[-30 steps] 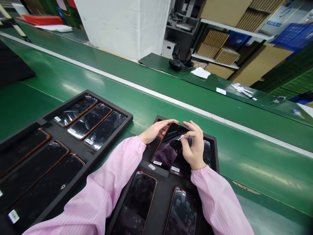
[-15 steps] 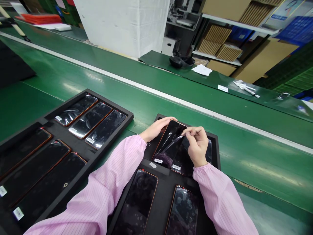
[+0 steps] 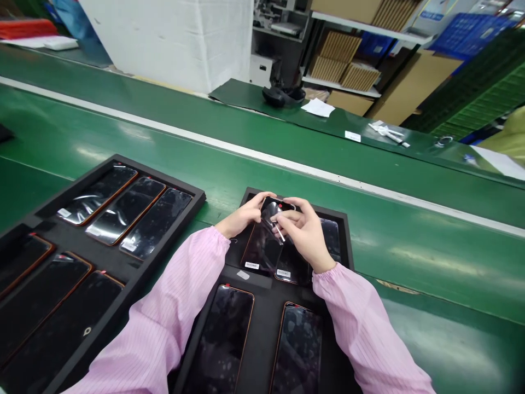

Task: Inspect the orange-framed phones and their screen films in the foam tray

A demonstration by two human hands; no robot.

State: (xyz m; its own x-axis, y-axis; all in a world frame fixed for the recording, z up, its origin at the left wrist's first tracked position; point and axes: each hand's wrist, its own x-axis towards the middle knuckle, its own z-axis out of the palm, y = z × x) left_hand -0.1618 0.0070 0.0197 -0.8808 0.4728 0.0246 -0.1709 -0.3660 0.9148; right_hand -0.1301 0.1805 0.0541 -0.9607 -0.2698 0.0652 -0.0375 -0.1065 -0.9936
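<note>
My left hand [image 3: 243, 216] is closed on the upper left edge of a black smartphone [image 3: 261, 241] with an orange frame, in the far part of the right-hand foam tray [image 3: 262, 306]. Between the fingers of my right hand [image 3: 302, 227] is a clear protective film [image 3: 274, 210], bent and shiny over the phone's top end. A red tab shows there. The phone's lower end, with a white barcode label [image 3: 251, 266], lies in the tray. Beside it, partly under my right hand, is a second phone [image 3: 287, 257]. Two more phones lie in the near part.
To the left, another black foam tray [image 3: 135, 268] holds several phones with film and labels. Both trays rest on a green bench [image 3: 430, 257] crossed by a white strip [image 3: 229, 145]. Papers [image 3: 318, 107] and a white cable [image 3: 388, 133] lie on the far ledge.
My right hand has moved left with the film, from the phone's right side to its top end. My left fingers now curl around the upper corner. The camera view has shifted slightly right.
</note>
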